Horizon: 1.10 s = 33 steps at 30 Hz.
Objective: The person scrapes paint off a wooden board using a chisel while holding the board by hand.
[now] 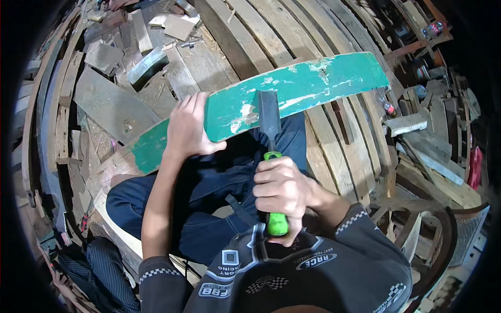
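Observation:
A long board with flaking green paint (302,79) lies slantwise across my lap, rising toward the far right. Bare wood shows in patches and at its lower left end. My left hand (189,125) grips the board left of its middle, thumb on the near edge and fingers over the far one. In my right hand (282,188) is a wide chisel (270,112), its green and black handle wrapped by my fingers. The flat blade points away from me and overlaps the painted face near the middle; whether its edge bites into the paint I cannot tell.
Beneath and beyond the board runs a platform of wooden slats (261,31) with gaps. Wood offcuts (179,27) and a small block (147,68) litter the far left. Stacked scrap timber (428,141) fills the right side, near a curved dark wooden piece (449,240).

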Motion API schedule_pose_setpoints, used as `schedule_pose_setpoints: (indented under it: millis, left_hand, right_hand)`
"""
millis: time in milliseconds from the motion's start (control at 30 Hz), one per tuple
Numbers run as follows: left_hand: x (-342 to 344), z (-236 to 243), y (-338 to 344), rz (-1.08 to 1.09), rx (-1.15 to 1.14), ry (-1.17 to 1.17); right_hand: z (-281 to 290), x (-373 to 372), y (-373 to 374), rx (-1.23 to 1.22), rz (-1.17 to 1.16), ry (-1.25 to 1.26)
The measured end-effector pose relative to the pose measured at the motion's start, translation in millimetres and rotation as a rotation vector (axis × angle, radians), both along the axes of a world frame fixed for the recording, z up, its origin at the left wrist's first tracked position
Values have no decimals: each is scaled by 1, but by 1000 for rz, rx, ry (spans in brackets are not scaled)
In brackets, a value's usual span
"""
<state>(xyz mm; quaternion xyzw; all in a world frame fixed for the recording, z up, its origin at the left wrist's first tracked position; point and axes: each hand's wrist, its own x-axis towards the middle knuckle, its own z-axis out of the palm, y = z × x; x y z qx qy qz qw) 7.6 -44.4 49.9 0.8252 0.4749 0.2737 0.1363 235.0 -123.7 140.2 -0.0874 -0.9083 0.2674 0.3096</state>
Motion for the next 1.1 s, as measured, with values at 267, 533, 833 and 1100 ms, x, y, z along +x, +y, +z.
schedule_pose_setpoints:
  millis: [267, 533, 833, 1100]
  left_hand:
    - [1, -2, 3, 0, 33, 24]
    - [-1, 2, -1, 6, -22, 53]
    - [0, 9, 2, -2, -18, 15]
    - [3, 7, -1, 10, -61, 40]
  right_hand:
    - [-15, 4, 10, 70, -85, -59]
    - [-11, 3, 6, 74, -43, -101]
    - [2, 4, 17, 63, -69, -114]
    - [7, 0, 17, -27, -13, -113]
